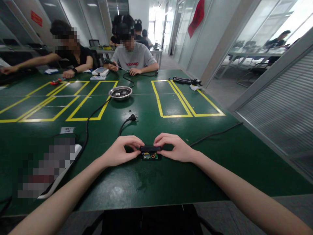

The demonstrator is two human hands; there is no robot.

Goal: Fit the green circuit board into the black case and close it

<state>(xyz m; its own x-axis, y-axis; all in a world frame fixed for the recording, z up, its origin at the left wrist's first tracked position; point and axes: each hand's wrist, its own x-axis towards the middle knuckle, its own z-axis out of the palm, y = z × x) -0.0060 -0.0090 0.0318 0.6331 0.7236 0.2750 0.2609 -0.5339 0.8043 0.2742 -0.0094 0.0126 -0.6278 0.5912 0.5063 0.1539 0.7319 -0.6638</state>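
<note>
Resting on the dark green table near its front edge: small black rectangular module, green circuit board showing on its near side. Left hand closed, thumb and fingers pinching the module's left end. Right hand closed likewise on the right end. Just beyond the module lies a black power cord with two-pin plug, plug loose on the table. Farther back sits a round shallow metal dish between yellow tape rectangles. A person in grey T-shirt sits at the far edge.
</note>
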